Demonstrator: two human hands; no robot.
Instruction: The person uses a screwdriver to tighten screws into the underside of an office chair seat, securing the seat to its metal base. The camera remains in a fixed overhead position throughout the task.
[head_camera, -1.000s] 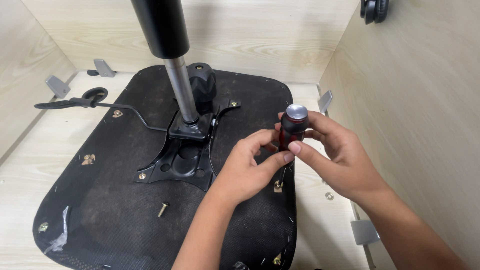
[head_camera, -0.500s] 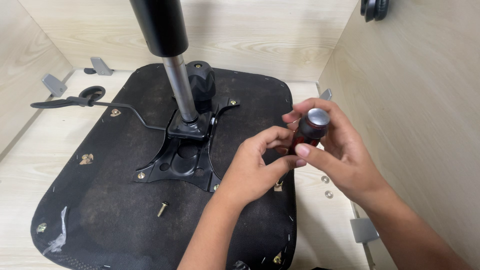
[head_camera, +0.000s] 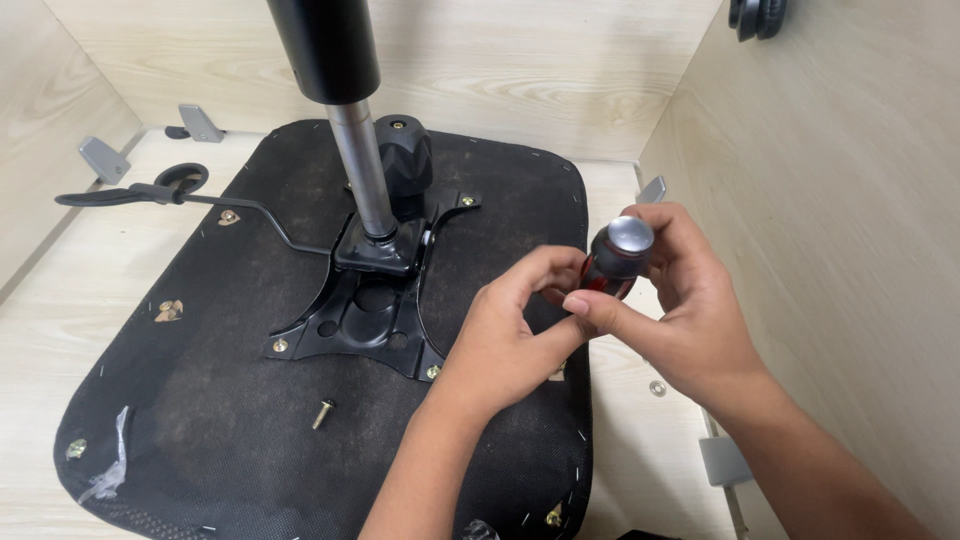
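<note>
I see both hands raised over the right side of an upturned black fabric-covered chair seat (head_camera: 200, 400), which lies on a pale wood-grain floor (head_camera: 40, 330) between light panel walls. My right hand (head_camera: 690, 310) is curled around a stubby screwdriver handle, black and red with a round silver cap (head_camera: 620, 255), thumb and fingers closed about its barrel so the cap faces up toward the camera. My left hand (head_camera: 510, 340) is half-closed, its fingertips pinching at the lower end of the same handle; whatever shaft or bit sits below is hidden behind the fingers, so I cannot tell its length.

I judge the handle to be light, stiff and hard-shelled, unlikely to deform. The glossy cap looks slippery, so the ribbed dark barrel is the better place to grip, with the palm behind the cap if pressure is needed.

Left of the hands, a black metal mounting plate (head_camera: 370, 320) is fixed to the seat's underside, with a chrome gas-lift column (head_camera: 362, 180) rising from it into a black sleeve and a black round knob (head_camera: 402, 165) just behind. A thin black lever (head_camera: 170, 195) runs off to the left. A loose brass-coloured screw (head_camera: 322, 413) lies on the fabric, well apart from both hands. Grey metal brackets (head_camera: 104, 158) sit near the walls.
</note>
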